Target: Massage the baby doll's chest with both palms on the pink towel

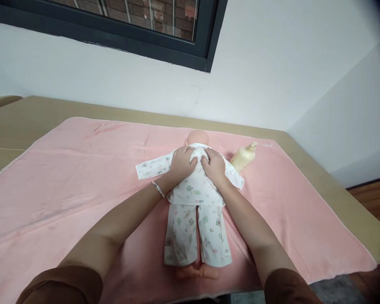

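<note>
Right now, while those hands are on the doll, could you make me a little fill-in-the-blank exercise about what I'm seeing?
1. The bald doll in printed white clothes lies on a large cloth blanket whose colour is ____.
2. Of the person's hands, the number resting on the doll is ____.
3. The shiny silver bangle circles the person's ____ wrist.
4. The pale yellow pump bottle is nearer the person's ____ hand.

Missing words: pink; two; left; right.

2 hands, palms down, side by side: left hand point(182, 164), right hand point(215, 165). Thumbs point(194, 162) angled inward, narrow gap between. Fingers point(181, 152) lightly bent, pointing ahead. Behind the hands, left forearm point(131, 217) and right forearm point(248, 215) bare, spreading apart rearward.
</note>
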Available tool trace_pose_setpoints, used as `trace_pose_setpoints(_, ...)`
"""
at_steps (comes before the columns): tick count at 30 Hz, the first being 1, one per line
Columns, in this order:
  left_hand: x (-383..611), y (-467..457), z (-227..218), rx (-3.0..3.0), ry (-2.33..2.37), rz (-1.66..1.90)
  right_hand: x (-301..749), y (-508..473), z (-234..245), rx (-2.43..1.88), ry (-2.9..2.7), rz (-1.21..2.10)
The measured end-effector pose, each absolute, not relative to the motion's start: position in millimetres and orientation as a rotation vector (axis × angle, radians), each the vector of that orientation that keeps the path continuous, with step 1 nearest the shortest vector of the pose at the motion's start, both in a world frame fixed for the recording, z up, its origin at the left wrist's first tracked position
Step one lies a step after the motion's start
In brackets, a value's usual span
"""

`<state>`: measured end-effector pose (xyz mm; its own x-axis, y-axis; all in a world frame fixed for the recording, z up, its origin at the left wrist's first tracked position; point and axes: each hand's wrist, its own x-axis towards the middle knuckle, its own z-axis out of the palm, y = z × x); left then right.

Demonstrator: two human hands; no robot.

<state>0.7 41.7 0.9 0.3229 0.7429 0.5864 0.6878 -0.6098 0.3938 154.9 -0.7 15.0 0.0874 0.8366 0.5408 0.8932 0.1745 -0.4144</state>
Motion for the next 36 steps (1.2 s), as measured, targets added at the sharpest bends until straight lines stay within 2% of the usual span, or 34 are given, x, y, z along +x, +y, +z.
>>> trace_pose_setpoints(5, -1, 47, -2, 2.578, 1.252, 1.100, 164, 10, 9, -1.575, -1.908, -0.084)
trace_pose_setpoints(10, -2, 44, -3, 2.600, 1.220, 1.218, 159, 2, 6, -1.485, -1.788, -0.200)
trace_pose_setpoints(17, -2, 39, -2, 2.638, 1.361, 1.332, 152, -8, 9, -1.624, -1.710, -0.297)
trace_pose_setpoints(27, 0, 35, -1, 2.454, 1.402, 1.420, 143, -15, 25, -1.824, -1.653, -0.190)
trace_pose_setpoints(36, 0, 38, 1, 2.436, 1.444, 1.226, 148, -8, 26, -1.846, -1.748, -0.056)
